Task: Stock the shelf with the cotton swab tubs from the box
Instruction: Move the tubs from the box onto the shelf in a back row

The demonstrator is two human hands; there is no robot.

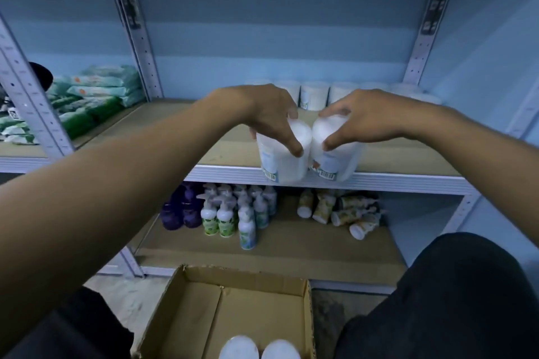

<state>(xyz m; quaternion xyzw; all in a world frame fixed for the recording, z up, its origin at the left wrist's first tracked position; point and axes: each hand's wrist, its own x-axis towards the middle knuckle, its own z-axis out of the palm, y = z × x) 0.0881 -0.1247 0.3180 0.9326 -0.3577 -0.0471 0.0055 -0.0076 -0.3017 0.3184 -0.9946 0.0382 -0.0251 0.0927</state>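
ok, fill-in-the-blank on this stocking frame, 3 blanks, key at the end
1. Each hand grips one cotton swab tub: left hand, right hand, so ____ tubs are held.
2. Both held tubs sit at the shelf's ____ edge.
3. In the cardboard box, ____ tubs remain visible.

Missing words: two; front; two

Two cotton swab tubs (284, 151) (335, 151) are held at the shelf (379, 181) edge, and two more (239, 348) (280, 350) are seen in the one box (180, 309). The blurred back row (313, 95) cannot be counted surely. Two hands (268, 114) (364, 119) are counted.
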